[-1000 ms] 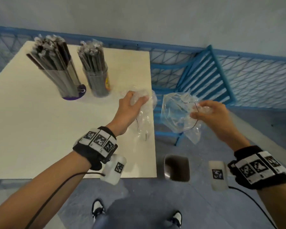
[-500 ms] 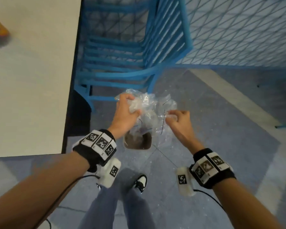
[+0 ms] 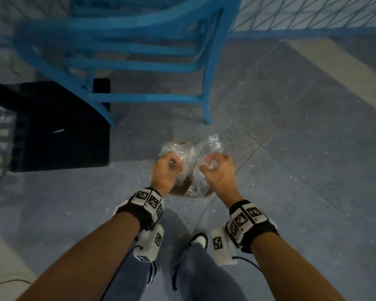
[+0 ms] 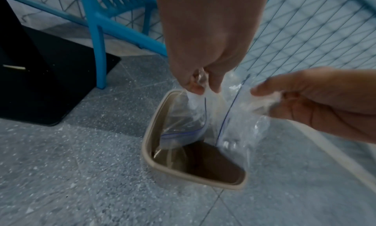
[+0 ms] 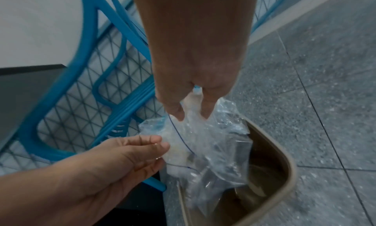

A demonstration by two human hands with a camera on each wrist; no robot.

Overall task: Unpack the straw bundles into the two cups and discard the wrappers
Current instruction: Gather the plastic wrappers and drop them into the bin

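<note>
Two clear zip-top plastic wrappers hang over a beige-rimmed bin [image 3: 180, 189] on the floor. My left hand [image 3: 172, 165] pinches the crumpled top of the left wrapper [image 3: 174, 149], whose lower end dips inside the bin's rim [image 4: 148, 149]. My right hand [image 3: 211, 165] grips the right wrapper [image 3: 214, 142] just beside it. In the left wrist view the left wrapper [image 4: 183, 125] hangs into the bin while the right wrapper [image 4: 244, 117] hangs at its far edge. The right wrist view shows both wrappers bunched together [image 5: 203, 149] above the bin [image 5: 291, 170]. No cups or straws are in view.
A blue chair [image 3: 139, 68] stands just beyond the bin. The table's black base [image 3: 59, 127] is to the left. A blue mesh fence [image 3: 313, 14] runs along the back. My legs and shoes [image 3: 200, 240] are right under my wrists on the grey tiled floor.
The view has swung from the table down to the floor. Both hands have carried their wrappers down and together, from beside the table edge to just above the bin.
</note>
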